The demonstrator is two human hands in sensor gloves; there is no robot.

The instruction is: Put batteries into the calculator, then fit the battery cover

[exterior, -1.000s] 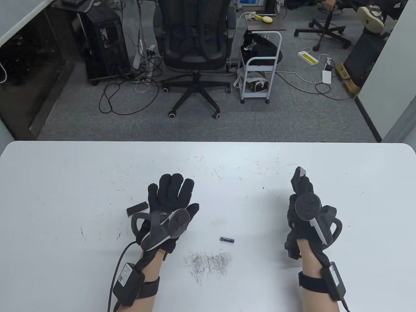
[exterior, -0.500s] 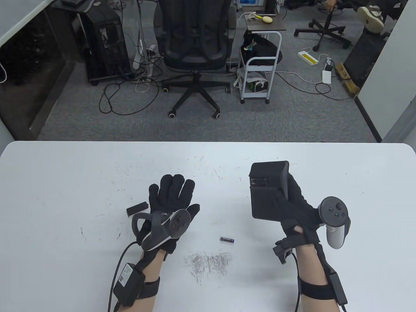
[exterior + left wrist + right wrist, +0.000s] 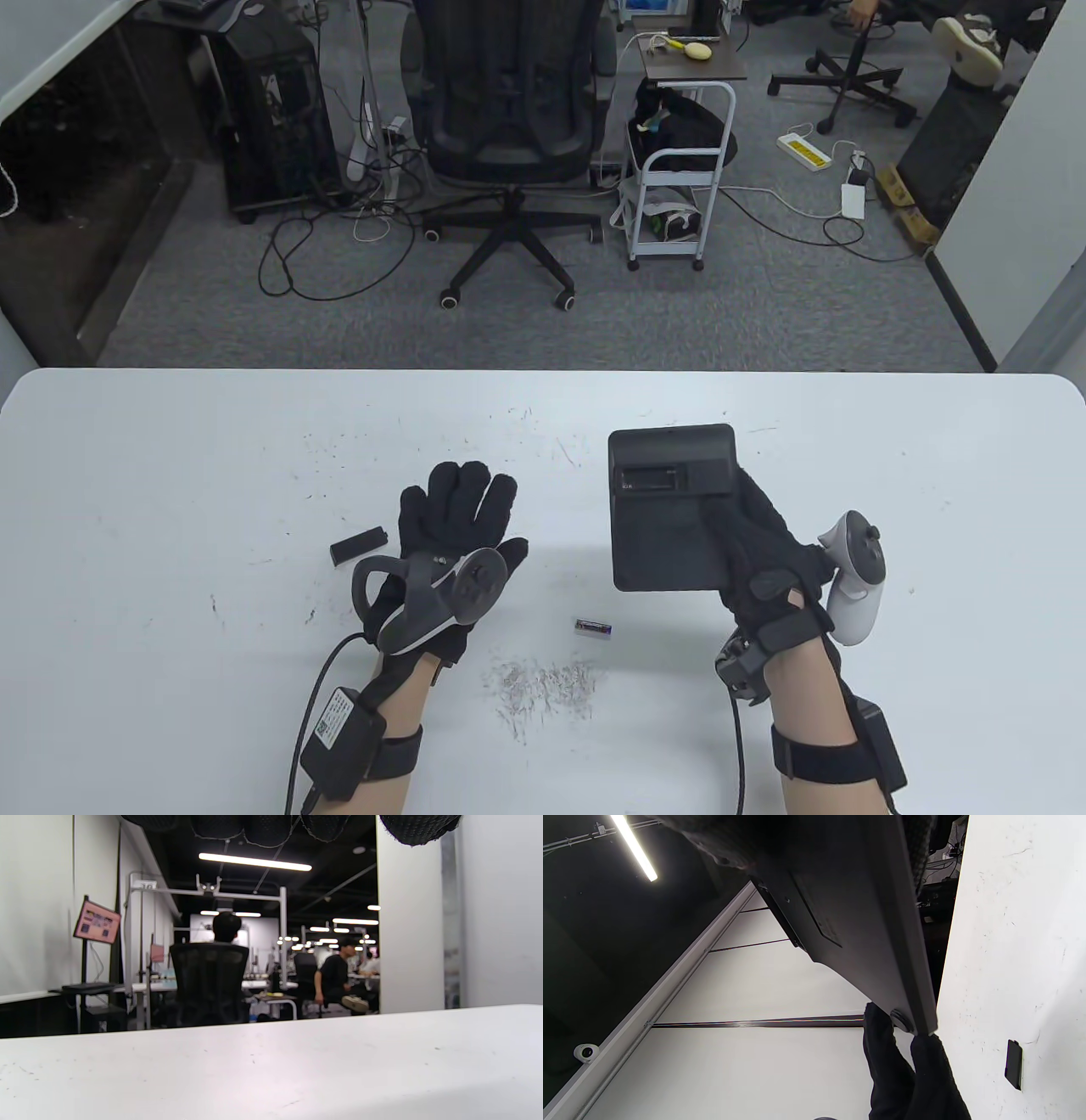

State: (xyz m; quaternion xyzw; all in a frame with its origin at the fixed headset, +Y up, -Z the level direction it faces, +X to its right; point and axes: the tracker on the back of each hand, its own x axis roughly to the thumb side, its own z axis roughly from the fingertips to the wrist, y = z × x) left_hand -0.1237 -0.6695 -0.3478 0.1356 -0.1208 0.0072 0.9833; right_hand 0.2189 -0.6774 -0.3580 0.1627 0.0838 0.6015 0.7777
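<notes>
While your left hand (image 3: 454, 526) is lying flat and open-fingered on the white surface (image 3: 170, 475), holding nothing, the battery cover (image 3: 359, 544) is sitting just beside it on the left. Moving right, one battery (image 3: 594, 627) is lying loose between your hands. Your right hand (image 3: 755, 552) is gripping the calculator (image 3: 670, 509), back side up, above the surface, with the battery bay (image 3: 653, 477) facing you. Judging from this, you are setting up the insertion: keep the calculator level, fetch the battery with the free hand, and match its polarity before pressing. Scratches and grey smudges are marking the surface; beyond it an office chair (image 3: 509, 127), a small cart (image 3: 679, 170) and floor cables are filling the room.
</notes>
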